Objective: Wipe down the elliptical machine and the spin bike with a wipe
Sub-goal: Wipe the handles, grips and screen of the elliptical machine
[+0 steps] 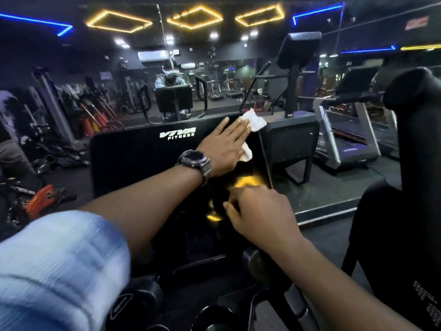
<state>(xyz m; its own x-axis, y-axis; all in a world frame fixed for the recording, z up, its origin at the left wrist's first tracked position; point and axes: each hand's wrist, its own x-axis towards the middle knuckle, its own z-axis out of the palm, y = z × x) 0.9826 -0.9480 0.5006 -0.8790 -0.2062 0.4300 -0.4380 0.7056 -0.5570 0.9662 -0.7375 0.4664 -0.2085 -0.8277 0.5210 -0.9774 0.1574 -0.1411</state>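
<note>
A black glossy console screen (143, 163) with a white "Viva Fitness" logo fills the middle of the view. My left hand (224, 146), with a dark watch at the wrist, presses a white wipe (254, 121) flat against the screen's upper right corner with straight fingers. The wipe sticks out beyond my fingertips and below my palm. My right hand (257, 211) rests on the screen's lower right part with its fingers curled; I cannot tell whether they grip the edge. A light blue sleeve covers my left upper arm.
A mirror wall (95, 80) stands right behind the console and reflects the gym. A black machine upright (410, 163) rises at the right, a treadmill (346, 134) beyond it. Dark handlebars and knobs (257, 261) lie below the screen. Red and orange gear (43, 197) lies at left.
</note>
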